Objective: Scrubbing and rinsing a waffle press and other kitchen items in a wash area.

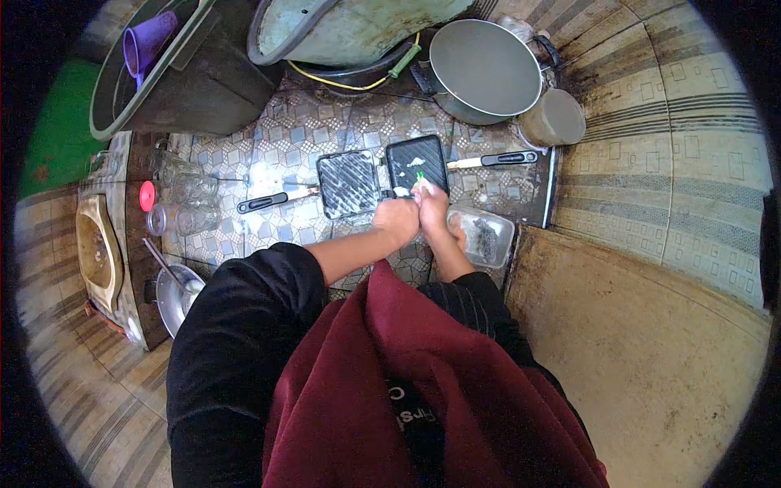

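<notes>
My right hand [433, 210] is closed around a small whitish item with a bright green tip [420, 177], perhaps a packet or a sponge. Pressed up against it is my left hand [396, 219], curled into a fist; whatever it may grip is hidden. Both hands are at the near edge of a hinged double grill pan lying open on the floor. White foam dots its right ridged plate [417, 160], while streaky suds coat the left ridged plate [349, 183]. Black handles extend left [262, 202] and right [509, 158]. Beside my right wrist sits a clear plastic tub [488, 238] holding something dark grey.
Large tubs, one dark [207, 91] with a purple mug [146, 46], stand at the back. A pot of greyish water [486, 67] and a filled round container [554, 117] are back right. Glass jars [198, 189], a red lid [147, 196] and a metal pan [174, 299] lie left.
</notes>
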Tool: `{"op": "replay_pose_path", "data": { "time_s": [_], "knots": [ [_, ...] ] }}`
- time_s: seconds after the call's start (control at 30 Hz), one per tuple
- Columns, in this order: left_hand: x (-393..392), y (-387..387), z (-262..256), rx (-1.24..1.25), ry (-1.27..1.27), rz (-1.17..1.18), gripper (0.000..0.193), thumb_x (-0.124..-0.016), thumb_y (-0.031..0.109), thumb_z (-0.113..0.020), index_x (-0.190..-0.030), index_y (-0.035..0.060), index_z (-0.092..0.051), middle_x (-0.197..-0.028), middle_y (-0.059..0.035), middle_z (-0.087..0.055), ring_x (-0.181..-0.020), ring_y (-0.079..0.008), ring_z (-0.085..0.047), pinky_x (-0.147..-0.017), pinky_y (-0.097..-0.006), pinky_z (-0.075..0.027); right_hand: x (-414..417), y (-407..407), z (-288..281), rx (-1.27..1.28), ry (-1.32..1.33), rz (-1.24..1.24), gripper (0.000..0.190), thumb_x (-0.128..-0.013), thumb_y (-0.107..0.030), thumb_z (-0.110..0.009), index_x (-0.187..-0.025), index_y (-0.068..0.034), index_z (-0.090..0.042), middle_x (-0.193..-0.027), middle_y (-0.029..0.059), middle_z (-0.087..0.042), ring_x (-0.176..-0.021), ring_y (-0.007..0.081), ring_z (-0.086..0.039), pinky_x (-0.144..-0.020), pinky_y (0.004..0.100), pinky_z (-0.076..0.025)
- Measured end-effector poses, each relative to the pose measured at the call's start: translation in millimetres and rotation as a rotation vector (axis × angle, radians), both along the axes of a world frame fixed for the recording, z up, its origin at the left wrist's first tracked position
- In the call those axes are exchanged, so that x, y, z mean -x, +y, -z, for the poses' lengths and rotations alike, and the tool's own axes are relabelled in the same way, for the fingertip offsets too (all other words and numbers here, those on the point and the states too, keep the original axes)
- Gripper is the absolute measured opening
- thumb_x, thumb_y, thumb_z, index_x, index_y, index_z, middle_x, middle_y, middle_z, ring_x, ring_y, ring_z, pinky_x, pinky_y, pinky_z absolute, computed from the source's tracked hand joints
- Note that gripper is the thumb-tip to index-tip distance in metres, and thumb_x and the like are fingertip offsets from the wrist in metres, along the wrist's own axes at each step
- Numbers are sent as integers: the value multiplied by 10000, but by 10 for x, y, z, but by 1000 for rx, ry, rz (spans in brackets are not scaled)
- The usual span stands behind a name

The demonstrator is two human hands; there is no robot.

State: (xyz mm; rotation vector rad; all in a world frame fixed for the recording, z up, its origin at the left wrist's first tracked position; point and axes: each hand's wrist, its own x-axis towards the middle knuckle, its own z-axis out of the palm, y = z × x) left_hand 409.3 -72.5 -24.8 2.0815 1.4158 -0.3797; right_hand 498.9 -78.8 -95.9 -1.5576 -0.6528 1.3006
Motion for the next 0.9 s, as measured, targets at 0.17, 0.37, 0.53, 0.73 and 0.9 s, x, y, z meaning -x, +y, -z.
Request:
{"op": "replay_pose_path", "data": {
  "time_s": [0.17,0.37,0.53,0.73,0.9],
  "knots": [
    [309,79,133,319,-50,-280,350,-761,283,-365,-868,24,-574,-906,-214,-558,-849,-333,-545,-750,-390,-420,-291,276,-340,-308,-770,-117,155,-757,-159,-490,-779,-45,-593,-698,122,-590,-606,272,-572,-515,362,-430],
    [610,303,638,586,-668,-548,401,-852,340,-352,-980,4,-531,-840,-88,-562,-739,-151,-496,-705,-290,-391,-320,413,-316,36,-1326,-952,149,-710,-171,-522,-796,-62,-576,-727,148,-583,-667,327,-570,-607,394,-457],
    [601,409,724,507,-724,-479,331,-859,275,-381,-930,-2,-548,-824,-42,-565,-725,-127,-495,-690,-270,-389,-399,265,-220,-185,-964,-523,115,-699,-129,-552,-769,-42,-577,-685,127,-590,-608,259,-580,-552,349,-455],
    [432,294,327,896,-942,-647,252,-870,257,-352,-926,91,-533,-718,-1,-529,-629,-80,-471,-523,-228,-394,-339,42,-269,301,660,-504,386,-811,-191,-507,-1145,-29,-402,-935,-5,-499,-586,35,-380,-483,163,-324],
    [407,377,183,1144,-904,-700,206,-863,287,-327,-913,136,-457,-640,18,-450,-552,-93,-427,-494,-240,-384,-233,-83,-281,100,619,-465,400,-816,-154,-493,-1180,-32,-381,-903,-25,-481,-602,21,-367,-488,159,-280]
  ]
}}
